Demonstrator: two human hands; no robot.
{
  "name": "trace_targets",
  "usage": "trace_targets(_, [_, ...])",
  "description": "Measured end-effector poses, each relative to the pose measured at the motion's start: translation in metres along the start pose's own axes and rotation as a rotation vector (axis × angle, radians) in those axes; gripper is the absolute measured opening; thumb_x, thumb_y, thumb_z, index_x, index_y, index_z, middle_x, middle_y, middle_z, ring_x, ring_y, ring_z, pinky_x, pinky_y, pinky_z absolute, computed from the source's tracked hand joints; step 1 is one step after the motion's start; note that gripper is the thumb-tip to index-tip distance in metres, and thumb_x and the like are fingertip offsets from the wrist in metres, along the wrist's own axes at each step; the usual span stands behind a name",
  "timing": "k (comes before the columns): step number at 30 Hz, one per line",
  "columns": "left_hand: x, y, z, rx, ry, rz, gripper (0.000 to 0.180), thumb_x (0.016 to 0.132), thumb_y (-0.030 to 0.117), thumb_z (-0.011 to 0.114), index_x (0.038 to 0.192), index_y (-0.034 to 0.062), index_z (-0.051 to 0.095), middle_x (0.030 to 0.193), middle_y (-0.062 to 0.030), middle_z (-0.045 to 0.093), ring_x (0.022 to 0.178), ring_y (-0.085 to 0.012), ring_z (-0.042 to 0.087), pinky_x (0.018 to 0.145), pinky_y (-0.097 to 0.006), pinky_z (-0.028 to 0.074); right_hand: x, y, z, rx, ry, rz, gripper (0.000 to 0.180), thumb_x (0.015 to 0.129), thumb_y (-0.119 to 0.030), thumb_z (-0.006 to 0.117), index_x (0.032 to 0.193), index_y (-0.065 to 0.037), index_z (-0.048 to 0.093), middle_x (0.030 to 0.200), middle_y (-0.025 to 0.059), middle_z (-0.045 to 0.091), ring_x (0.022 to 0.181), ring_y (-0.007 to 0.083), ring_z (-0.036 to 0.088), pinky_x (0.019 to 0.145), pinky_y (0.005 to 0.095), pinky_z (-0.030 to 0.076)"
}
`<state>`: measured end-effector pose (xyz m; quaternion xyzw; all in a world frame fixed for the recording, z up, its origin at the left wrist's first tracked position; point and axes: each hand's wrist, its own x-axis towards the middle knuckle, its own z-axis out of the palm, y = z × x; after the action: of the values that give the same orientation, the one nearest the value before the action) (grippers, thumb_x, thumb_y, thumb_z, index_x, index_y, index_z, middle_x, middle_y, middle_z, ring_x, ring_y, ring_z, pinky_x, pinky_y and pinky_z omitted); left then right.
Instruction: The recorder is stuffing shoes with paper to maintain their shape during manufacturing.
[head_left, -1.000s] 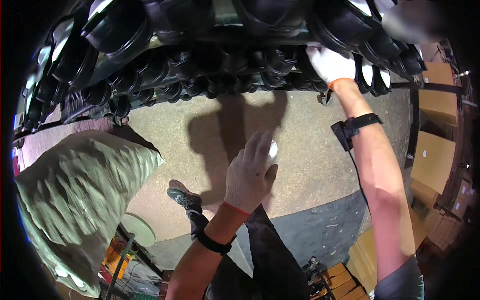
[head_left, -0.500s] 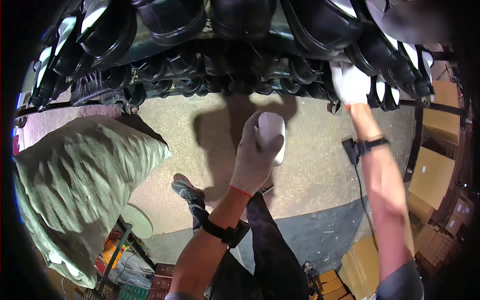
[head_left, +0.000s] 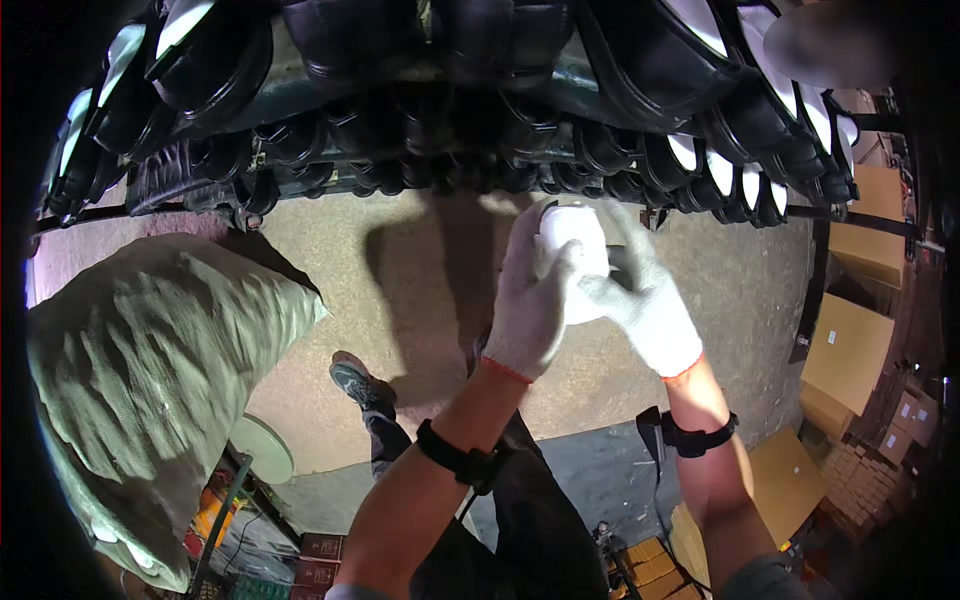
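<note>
My left hand, in a white knit glove with a red cuff edge, is closed round a white, rounded, oblong piece, perhaps a stack of thin pads; glare hides its detail. Close on its right side is my right hand, gloved the same way. Its fingers are apart and slightly blurred, the thumb at the white piece's edge. Beyond both hands, black shoes hang in rows on a rack. Several at the right show white insides.
A large pale woven sack bulges at the left, beside a round pale lid-like disc. Cardboard boxes stand along the right side. My shoe is on the concrete floor. A rack bar runs below the shoes.
My right hand has come back from the shoes at the right of the rack to the white piece. The left hand has shifted slightly right, still holding it. More white shows in the right-hand shoes.
</note>
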<state>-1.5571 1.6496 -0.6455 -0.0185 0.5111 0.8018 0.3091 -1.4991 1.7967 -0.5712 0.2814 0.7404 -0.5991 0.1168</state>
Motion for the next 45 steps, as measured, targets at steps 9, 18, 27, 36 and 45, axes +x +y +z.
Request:
trace_targets(9, [0.013, 0.004, 0.0, 0.319, -0.428, 0.85, 0.068, 0.088, -0.013, 0.074, 0.152, 0.0002, 0.056, 0.153, -0.0201, 0.061, 0.147, -0.0375, 0.061, 0.122, -0.047, 0.051, 0.01, -0.007, -0.035, 0.704, 0.03, 0.335, 0.061, 0.116, -0.044, 0.062, 0.157, 0.0, 0.062, 0.141, 0.0174, 0.075, 0.117, 0.0248, 0.078, 0.092, 0.0414, 0.067])
trace_targets(18, [-0.01, 0.029, 0.012, 0.734, -0.288, 0.594, 0.092, 0.084, -0.003, 0.077, 0.171, 0.011, 0.048, 0.181, -0.0276, 0.029, 0.17, -0.0512, 0.026, 0.139, -0.058, 0.029, 0.147, 0.021, -0.074, 0.202, 0.938, -0.609, 0.046, 0.098, -0.012, 0.081, 0.14, 0.001, 0.068, 0.138, 0.0206, 0.072, 0.127, 0.0331, 0.071, 0.116, 0.047, 0.055])
trace_targets(27, [-0.148, 0.049, -0.11, 0.957, -0.26, 0.347, 0.069, 0.086, -0.003, 0.072, 0.154, 0.0021, 0.059, 0.162, -0.0281, 0.053, 0.156, -0.0504, 0.048, 0.129, -0.06, 0.043, 0.194, 0.008, -0.05, -1.131, 0.472, -0.408, 0.049, 0.11, -0.043, 0.062, 0.143, -0.01, 0.076, 0.148, 0.0257, 0.072, 0.137, 0.0474, 0.066, 0.12, 0.0524, 0.05])
trace_targets(36, [-0.264, 0.339, -0.236, 1.637, 0.58, 0.641, 0.038, 0.086, -0.001, 0.075, 0.124, 0.0014, 0.077, 0.135, -0.0262, 0.072, 0.14, -0.0489, 0.064, 0.121, -0.059, 0.049, 0.227, 0.092, -0.109, -1.343, 0.541, -0.794, 0.042, 0.117, -0.016, 0.061, 0.155, 0.001, 0.066, 0.155, 0.0209, 0.069, 0.14, 0.0316, 0.067, 0.123, 0.0433, 0.048])
trace_targets(45, [-0.427, 0.513, -0.523, 2.016, 1.113, 0.01, 0.079, 0.084, 0.027, 0.085, 0.159, 0.0147, 0.06, 0.162, -0.0183, 0.057, 0.154, -0.043, 0.048, 0.13, -0.062, 0.035, 0.149, 0.0, 0.003, -1.608, 0.543, 0.027, 0.057, 0.116, -0.015, 0.053, 0.171, -0.002, 0.048, 0.175, 0.0178, 0.051, 0.159, 0.0318, 0.05, 0.133, 0.0456, 0.04])
